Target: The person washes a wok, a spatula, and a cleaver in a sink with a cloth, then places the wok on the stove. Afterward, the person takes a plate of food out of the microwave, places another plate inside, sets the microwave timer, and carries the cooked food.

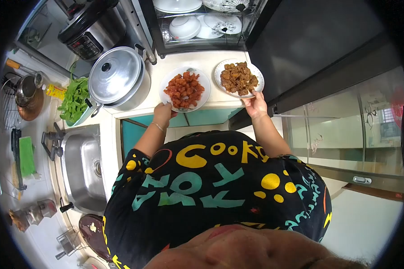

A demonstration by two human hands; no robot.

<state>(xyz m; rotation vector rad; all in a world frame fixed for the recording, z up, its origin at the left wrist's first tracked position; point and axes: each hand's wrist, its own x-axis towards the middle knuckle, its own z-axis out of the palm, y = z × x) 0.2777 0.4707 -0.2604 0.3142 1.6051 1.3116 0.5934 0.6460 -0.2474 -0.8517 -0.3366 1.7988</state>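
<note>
My left hand (163,113) pinches the near left rim of a white plate (204,88) piled with reddish diced food (184,90). On the right, my right hand (256,106) grips the near rim of a second white plate (219,72), which carries browned chunks that look like meat (239,79). Both plates are level, at or just above the pale countertop (166,62); whether they rest fully on it I cannot tell. Some fingers of each hand are hidden under the rims.
A lidded metal pot (115,74) stands left of the plates, with leafy greens (75,98) beside it and an electric cooker (92,36) behind. A glass-front dish cabinet (202,42) stands at the back. The steel sink (83,166) lies at left, a dark fridge-like panel (318,49) at right.
</note>
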